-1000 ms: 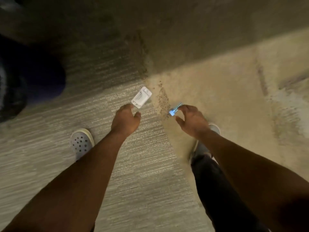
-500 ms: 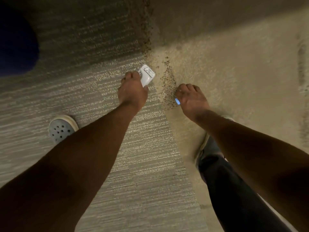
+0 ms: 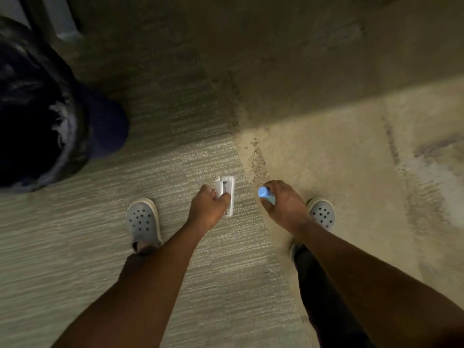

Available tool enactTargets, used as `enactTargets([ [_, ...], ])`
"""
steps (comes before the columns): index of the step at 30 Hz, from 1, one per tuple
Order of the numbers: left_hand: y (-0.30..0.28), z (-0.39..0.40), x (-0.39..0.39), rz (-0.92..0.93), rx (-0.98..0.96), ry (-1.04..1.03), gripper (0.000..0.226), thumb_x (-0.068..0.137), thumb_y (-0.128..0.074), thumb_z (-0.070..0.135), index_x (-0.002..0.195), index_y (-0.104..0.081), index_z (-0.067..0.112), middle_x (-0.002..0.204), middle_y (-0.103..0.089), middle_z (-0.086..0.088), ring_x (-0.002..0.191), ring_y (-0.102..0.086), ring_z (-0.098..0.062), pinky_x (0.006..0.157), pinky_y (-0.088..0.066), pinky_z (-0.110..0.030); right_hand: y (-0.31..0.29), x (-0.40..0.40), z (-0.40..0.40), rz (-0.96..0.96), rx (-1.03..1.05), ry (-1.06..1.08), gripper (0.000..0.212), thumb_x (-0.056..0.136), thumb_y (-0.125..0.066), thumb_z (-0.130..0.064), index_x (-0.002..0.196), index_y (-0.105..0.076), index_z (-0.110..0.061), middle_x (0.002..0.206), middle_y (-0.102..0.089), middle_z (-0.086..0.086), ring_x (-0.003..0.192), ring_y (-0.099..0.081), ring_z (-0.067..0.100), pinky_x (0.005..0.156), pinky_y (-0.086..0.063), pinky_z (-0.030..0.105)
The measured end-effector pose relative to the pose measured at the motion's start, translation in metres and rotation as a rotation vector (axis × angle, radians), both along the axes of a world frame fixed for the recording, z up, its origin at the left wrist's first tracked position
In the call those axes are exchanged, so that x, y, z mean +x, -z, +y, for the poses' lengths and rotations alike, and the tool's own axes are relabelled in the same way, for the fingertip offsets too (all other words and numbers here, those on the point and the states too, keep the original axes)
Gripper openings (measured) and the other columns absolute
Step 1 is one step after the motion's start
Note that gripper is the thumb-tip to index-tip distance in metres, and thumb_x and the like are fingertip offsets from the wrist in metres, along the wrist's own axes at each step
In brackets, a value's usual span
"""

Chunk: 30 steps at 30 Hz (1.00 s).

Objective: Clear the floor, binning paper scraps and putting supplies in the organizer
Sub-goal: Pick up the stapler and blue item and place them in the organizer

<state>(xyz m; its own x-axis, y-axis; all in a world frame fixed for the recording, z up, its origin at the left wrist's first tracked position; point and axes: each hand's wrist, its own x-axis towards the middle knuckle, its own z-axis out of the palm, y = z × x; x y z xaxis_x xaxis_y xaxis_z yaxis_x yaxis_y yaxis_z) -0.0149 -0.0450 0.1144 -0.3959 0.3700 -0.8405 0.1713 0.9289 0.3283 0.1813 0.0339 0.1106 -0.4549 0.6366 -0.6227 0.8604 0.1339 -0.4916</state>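
Observation:
My left hand (image 3: 208,209) grips a small white plastic case (image 3: 227,194), which sticks up past my fingers above the carpet. My right hand (image 3: 283,204) is curled round a small light-blue object (image 3: 265,193); only its rounded blue end shows by my thumb, so what it is cannot be told. Both hands hang low between my feet. A bin lined with a black bag (image 3: 37,131) stands at the left, well away from both hands.
The floor is striped grey carpet (image 3: 100,247) on the left and plain tan carpet (image 3: 351,172) on the right, with dark specks (image 3: 256,162) along the seam. My grey clogs (image 3: 143,222) (image 3: 322,213) stand either side of my hands. A dark blue shape (image 3: 108,126) lies beside the bin.
The view has pulled back and both hands now sit lower in the frame, each still holding its item. The bin has come into sight at the left.

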Motion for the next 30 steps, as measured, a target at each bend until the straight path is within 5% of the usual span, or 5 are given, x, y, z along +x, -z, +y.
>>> enactTargets([
  [7,-0.183,0.006,-0.042,0.068,0.238,-0.082,0.047,0.073,-0.062,0.065,0.072,-0.036,0.026,0.064,-0.055,0.009,0.054,-0.054,-0.012,0.051,-0.045,-0.033,-0.164,-0.061,0.003,0.029,-0.031,0.238,0.026,0.083,-0.067,-0.029,0.105,-0.059,-0.017,0.094,-0.066,0.001,0.079,-0.056,0.013,0.063,-0.036,0.020],
  [14,-0.376,-0.005,-0.111,-0.171,0.555,-0.304,0.035,0.074,-0.056,0.068,0.083,-0.046,0.035,0.078,-0.060,0.002,0.053,-0.059,-0.009,0.041,-0.050,-0.031,-0.342,-0.142,0.001,0.104,0.077,0.322,0.019,0.079,-0.068,-0.035,0.091,-0.058,-0.026,0.078,-0.065,-0.009,0.075,-0.063,0.012,0.060,-0.041,0.021],
  [18,-0.461,-0.012,-0.160,-0.396,0.653,-0.356,0.041,0.080,-0.062,0.059,0.096,-0.054,0.022,0.082,-0.062,-0.008,0.050,-0.058,-0.017,0.043,-0.049,-0.028,-0.437,-0.200,0.003,0.183,0.222,0.346,0.019,0.077,-0.070,-0.037,0.090,-0.059,-0.027,0.073,-0.063,-0.013,0.065,-0.057,0.001,0.057,-0.038,0.012],
  [23,-0.546,-0.015,-0.220,-0.609,0.743,-0.398,0.044,0.080,-0.065,0.044,0.109,-0.059,0.012,0.101,-0.064,-0.012,0.073,-0.060,-0.018,0.053,-0.050,-0.026,-0.531,-0.260,0.007,0.318,0.263,0.512,0.018,0.080,-0.070,-0.036,0.093,-0.065,-0.025,0.082,-0.068,-0.012,0.074,-0.061,0.001,0.069,-0.045,0.016],
  [30,-0.621,0.005,-0.293,-0.544,0.755,-0.169,0.039,0.067,-0.078,0.050,0.100,-0.073,0.028,0.112,-0.066,-0.001,0.099,-0.059,-0.016,0.072,-0.047,-0.024,-0.619,-0.320,0.018,0.492,0.168,0.593,0.011,0.085,-0.059,-0.041,0.093,-0.061,-0.033,0.084,-0.066,-0.012,0.070,-0.061,0.001,0.050,-0.043,0.010],
])
